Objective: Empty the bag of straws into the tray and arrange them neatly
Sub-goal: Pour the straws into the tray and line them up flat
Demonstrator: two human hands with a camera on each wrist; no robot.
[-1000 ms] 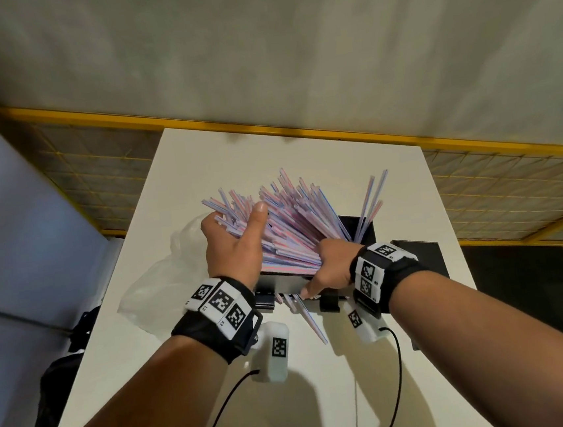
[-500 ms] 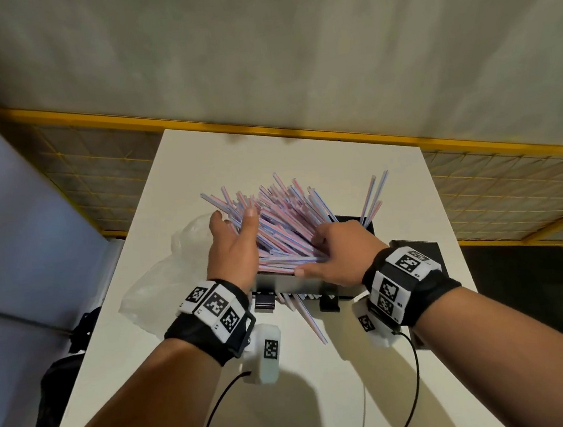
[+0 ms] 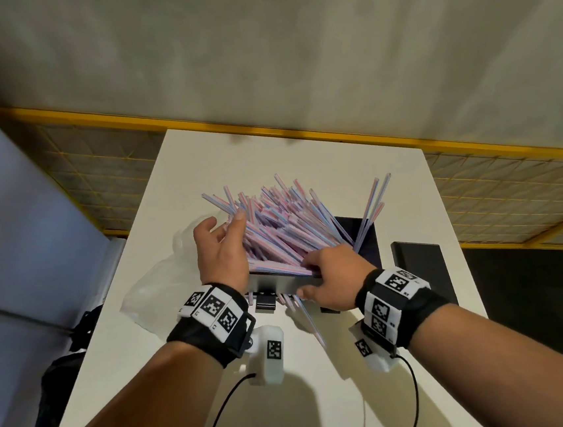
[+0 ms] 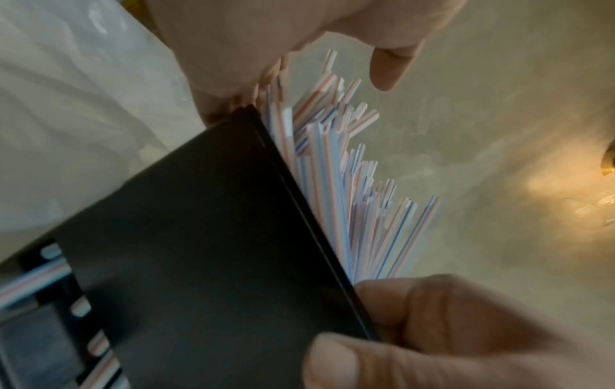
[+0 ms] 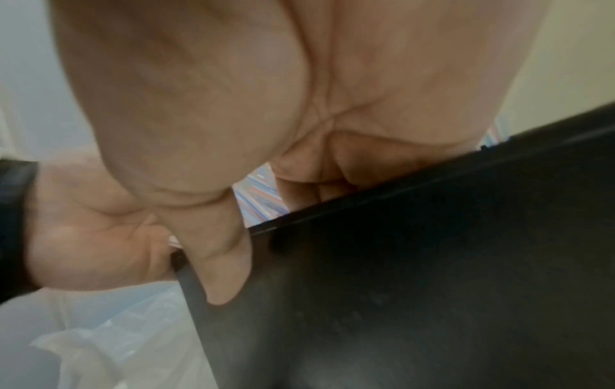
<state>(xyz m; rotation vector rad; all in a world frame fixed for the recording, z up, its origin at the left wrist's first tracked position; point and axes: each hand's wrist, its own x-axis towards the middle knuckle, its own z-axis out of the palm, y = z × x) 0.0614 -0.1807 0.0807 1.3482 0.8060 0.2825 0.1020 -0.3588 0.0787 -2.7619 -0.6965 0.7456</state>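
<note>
From the head view, your left hand (image 3: 220, 250) lies open against the left side of the straws (image 3: 285, 226) — a fanned heap in the black tray (image 3: 280, 284) on the table (image 3: 301, 149). Your right hand (image 3: 331, 277) grips the tray's near rim, fingers over the straws. The empty bag (image 3: 160, 287) lies left.

Left wrist: straws overhang the tray (image 4: 206, 237).

Right wrist: your thumb (image 5: 219, 258) presses the tray (image 5: 432, 263).
</note>
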